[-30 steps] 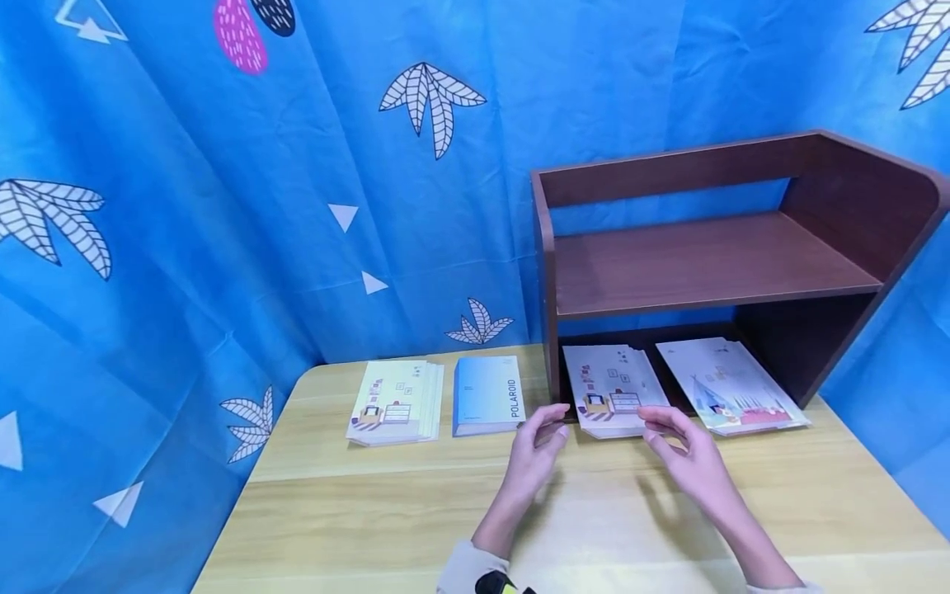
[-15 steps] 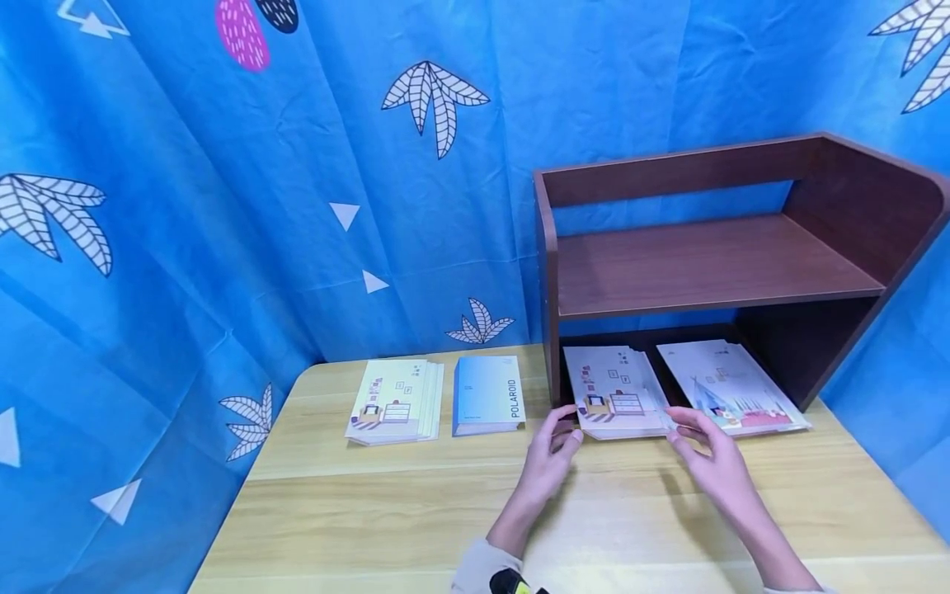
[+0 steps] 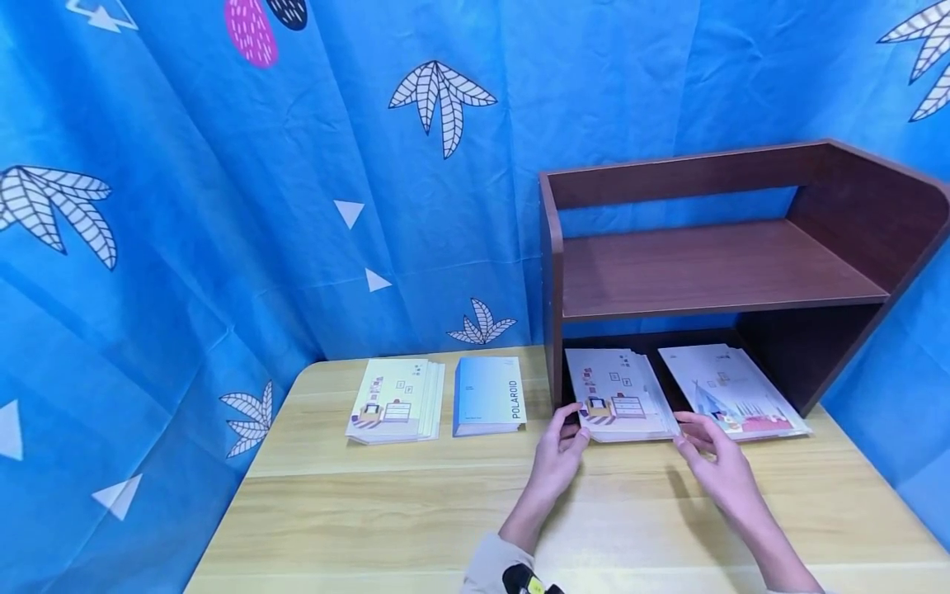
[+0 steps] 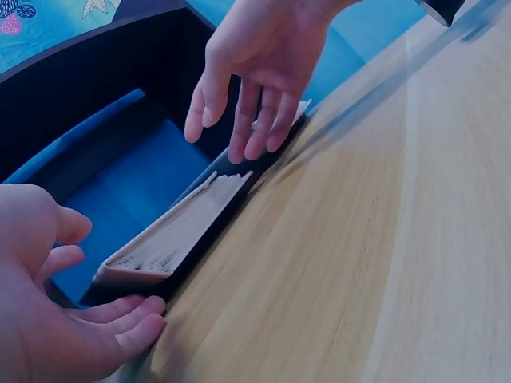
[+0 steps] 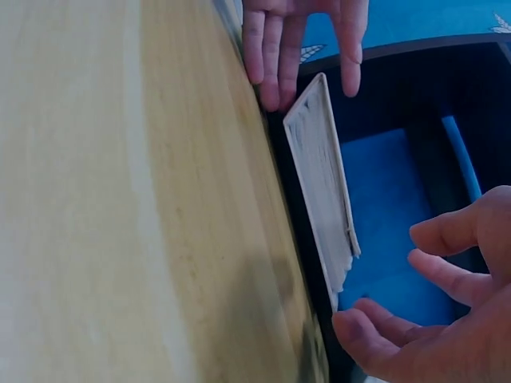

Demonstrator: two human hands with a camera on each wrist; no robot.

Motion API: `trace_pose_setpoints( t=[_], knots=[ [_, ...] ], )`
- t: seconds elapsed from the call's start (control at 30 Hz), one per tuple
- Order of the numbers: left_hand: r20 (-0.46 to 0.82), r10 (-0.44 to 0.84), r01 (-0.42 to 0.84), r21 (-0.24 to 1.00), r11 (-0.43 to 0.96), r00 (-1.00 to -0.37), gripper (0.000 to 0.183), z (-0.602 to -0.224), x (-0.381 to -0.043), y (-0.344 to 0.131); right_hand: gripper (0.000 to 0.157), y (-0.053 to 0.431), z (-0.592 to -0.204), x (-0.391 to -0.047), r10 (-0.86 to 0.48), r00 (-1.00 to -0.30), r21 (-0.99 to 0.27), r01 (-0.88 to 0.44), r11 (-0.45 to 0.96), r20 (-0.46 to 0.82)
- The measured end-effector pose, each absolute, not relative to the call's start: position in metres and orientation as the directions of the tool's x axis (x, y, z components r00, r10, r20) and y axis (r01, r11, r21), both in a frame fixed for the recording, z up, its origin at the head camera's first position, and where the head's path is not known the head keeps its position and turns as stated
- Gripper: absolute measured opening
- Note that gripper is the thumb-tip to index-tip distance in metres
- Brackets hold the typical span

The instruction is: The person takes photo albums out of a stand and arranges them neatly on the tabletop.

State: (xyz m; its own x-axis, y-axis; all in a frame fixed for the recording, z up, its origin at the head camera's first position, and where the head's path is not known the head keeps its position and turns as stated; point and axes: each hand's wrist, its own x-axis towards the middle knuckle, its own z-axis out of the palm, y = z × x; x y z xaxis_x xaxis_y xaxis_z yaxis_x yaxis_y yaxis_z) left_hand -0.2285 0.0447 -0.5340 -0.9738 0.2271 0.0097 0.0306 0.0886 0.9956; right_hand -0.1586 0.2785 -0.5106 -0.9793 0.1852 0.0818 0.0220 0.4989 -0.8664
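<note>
In the lower compartment of the dark brown shelf (image 3: 723, 268) lies a thick pale booklet (image 3: 619, 392) printed with a room drawing, its front end poking out a little. The left hand (image 3: 555, 462) touches its front left corner with loosely bent fingers. On the opposite side, the right hand (image 3: 716, 472) has its fingertips by the front right corner. From the left wrist, the page edges of the booklet (image 4: 176, 235) show between both hands. The right wrist view has the right hand (image 5: 447, 319) close to one end of the booklet (image 5: 319, 167), fingers spread and curved.
A second booklet (image 3: 731, 392) with a tent drawing lies in the compartment to the right. Outside the shelf, another room-print booklet (image 3: 393, 404) and a blue POLAROID album (image 3: 488, 396) lie on the wooden table (image 3: 371, 511). A blue patterned curtain (image 3: 260, 206) hangs behind.
The right hand has shifted right, from the front of the booklet to its right corner. The left hand has moved slightly right, onto the left corner. The booklet looks about unmoved.
</note>
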Motion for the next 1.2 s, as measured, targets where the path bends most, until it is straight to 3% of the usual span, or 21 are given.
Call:
trace_pose_setpoints(
  t=[0.33, 0.77, 1.2],
  knots=[
    [-0.006, 0.196, 0.025, 0.987, 0.156, -0.981, 0.043, -0.538, -0.234, 0.049, 0.058, 0.275, -0.515, -0.162, 0.162, -0.986, -0.886, 0.107, 0.451, -0.037],
    [-0.047, 0.245, -0.034, 0.998, 0.059, -0.968, 0.043, -0.541, -0.243, 0.055, 0.055, 0.267, -0.522, -0.178, 0.207, -0.971, -0.919, 0.184, 0.349, -0.116],
    [-0.051, 0.261, -0.064, 0.997, -0.041, -0.964, 0.037, -0.545, -0.249, 0.061, 0.044, 0.260, -0.521, -0.188, 0.259, -0.963, -0.849, 0.195, 0.491, -0.072]
  ],
)
